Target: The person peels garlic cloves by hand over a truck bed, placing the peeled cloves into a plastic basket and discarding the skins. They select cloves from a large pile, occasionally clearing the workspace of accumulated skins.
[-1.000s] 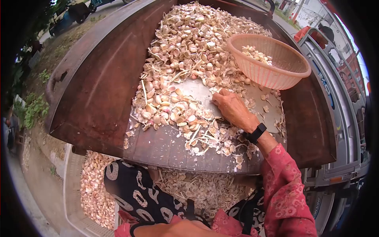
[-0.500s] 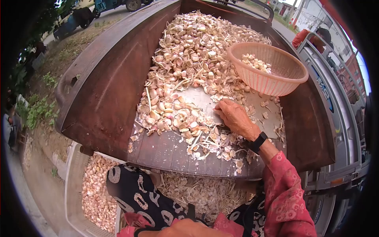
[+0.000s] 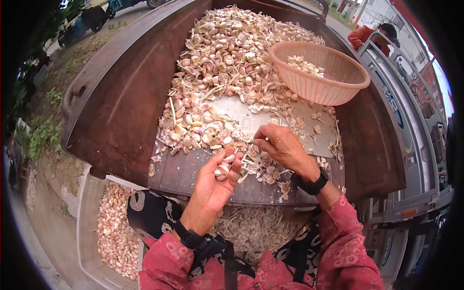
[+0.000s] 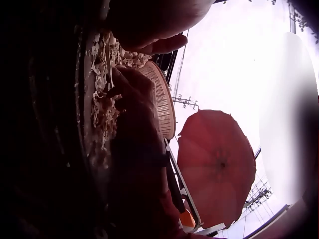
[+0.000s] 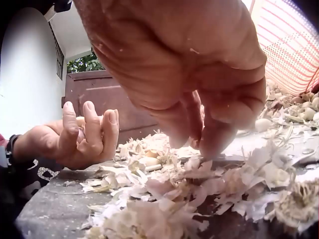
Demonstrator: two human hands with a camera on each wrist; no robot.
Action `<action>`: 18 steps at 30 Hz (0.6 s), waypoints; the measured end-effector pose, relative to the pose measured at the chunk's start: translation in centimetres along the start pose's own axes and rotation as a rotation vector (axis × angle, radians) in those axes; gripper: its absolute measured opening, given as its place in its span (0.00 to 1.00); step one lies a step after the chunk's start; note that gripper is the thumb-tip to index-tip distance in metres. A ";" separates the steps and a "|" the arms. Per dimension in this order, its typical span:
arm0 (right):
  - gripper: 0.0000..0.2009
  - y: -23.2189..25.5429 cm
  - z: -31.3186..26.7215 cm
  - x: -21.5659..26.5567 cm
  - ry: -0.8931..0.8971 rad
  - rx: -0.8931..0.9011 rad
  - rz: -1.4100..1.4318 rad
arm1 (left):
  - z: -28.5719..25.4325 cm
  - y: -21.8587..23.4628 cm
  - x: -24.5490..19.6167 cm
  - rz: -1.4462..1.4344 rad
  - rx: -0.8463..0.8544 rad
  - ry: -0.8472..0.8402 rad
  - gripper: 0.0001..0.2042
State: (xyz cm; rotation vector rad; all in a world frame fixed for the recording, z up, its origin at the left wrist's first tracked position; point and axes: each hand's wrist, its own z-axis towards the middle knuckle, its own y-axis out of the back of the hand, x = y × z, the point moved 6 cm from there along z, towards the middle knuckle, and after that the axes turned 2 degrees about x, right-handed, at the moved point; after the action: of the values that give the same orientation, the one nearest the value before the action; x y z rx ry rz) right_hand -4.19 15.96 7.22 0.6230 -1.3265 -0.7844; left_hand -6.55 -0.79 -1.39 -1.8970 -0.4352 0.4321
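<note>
In the head view my left hand [image 3: 212,186] is palm up near the front edge of the metal bed, its curled fingers holding several garlic cloves [image 3: 223,169]. My right hand [image 3: 285,147] is just to its right, palm down over the loose garlic skins [image 5: 199,191]. Its fingers are loosely bent and point down in the right wrist view, with light showing between them and no clove visible there. Beyond both hands rises a large heap of garlic cloves and skins [image 3: 232,58].
A pink plastic basket [image 3: 314,89] with pale cloves inside stands at the right of the heap. Low at the left is a white crate [image 3: 89,227] full of cloves. Rusty metal side walls [image 3: 125,101] flank the bed. Another person [image 3: 374,38] is at the far right.
My left hand has risen from my lap area to above the bed's front edge, with cloves in it. My right hand has drawn back slightly toward me, off the bare metal patch.
</note>
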 end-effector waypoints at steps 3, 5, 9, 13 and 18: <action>0.08 -2.2 -0.7 -2.2 -0.080 0.015 -0.256 | 0.7 0.7 -0.7 -0.015 0.066 -0.020 0.11; 0.08 -2.5 -1.0 -2.4 -0.030 -0.003 -0.273 | 0.5 0.6 -1.3 0.010 0.054 -0.063 0.12; 0.08 -2.0 -1.8 -3.0 -0.039 0.016 -0.320 | -0.1 0.5 -2.2 0.086 0.019 -0.159 0.14; 0.08 0.2 -1.8 -1.5 -0.171 0.014 -0.101 | -0.5 0.9 -2.3 0.191 -0.028 -0.215 0.16; 0.08 -1.0 0.5 3.3 -0.143 0.123 0.440 | -0.4 -0.1 -1.7 0.187 -0.032 -0.188 0.16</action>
State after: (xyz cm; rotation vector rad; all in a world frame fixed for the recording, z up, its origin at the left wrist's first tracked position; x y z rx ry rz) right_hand -4.62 12.74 8.45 0.3530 -1.5808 -0.3954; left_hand -7.83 -1.94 -1.00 -1.9436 -0.3907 0.7363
